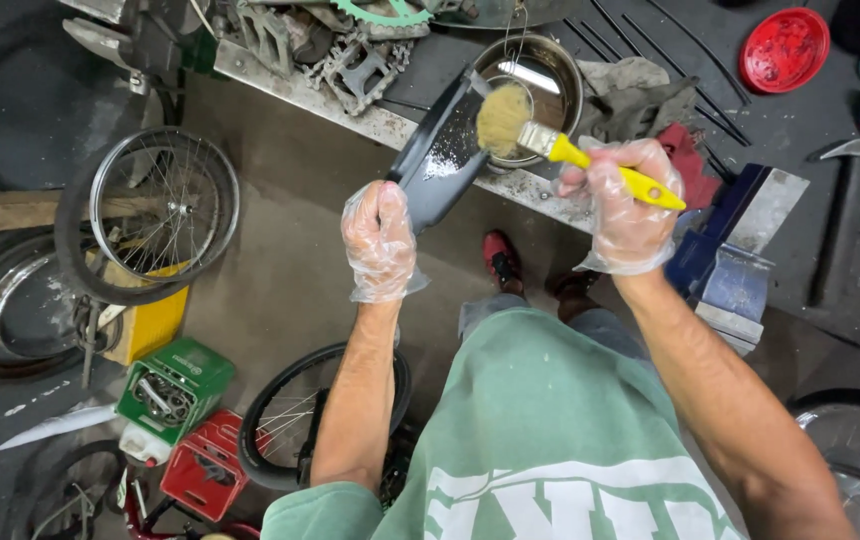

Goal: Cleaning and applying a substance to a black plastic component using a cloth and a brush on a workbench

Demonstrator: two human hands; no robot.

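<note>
Near the upper middle of the frame, the left hand (378, 240), in a thin clear plastic glove, is clenched around the lower end of a long, curved black fender-like piece (440, 155) that slants up toward the right. The right hand (627, 205), gloved the same way, is closed on the yellow plastic handle of a flat paintbrush with tan bristles (550, 145), and the bristles press against the upper inner face of the black piece. Both are held over the edge of a grimy metal counter (540, 190), just in front of a round steel bowl of dark liquid (550, 85) that stands on it.

The black piece looks light and fairly stiff, probably thin plastic or sheet metal, with a glossy, wet sheen on its inner side, so it is likely slippery, the more so under a loose glove. The dry lower end, where the left grip sits, seems the sound place to hold; a hold nearer the middle would steady it better against the brush's push. The brush is light, and its handle gives a firm purchase.

Greasy bicycle pedals and parts (355, 60) lie at the upper left of the counter, grey and red rags (650, 95) to the right of the bowl, and a red round lid (784, 48) at the upper right. A spoked bicycle wheel (162, 205) rests on the floor at left.
</note>
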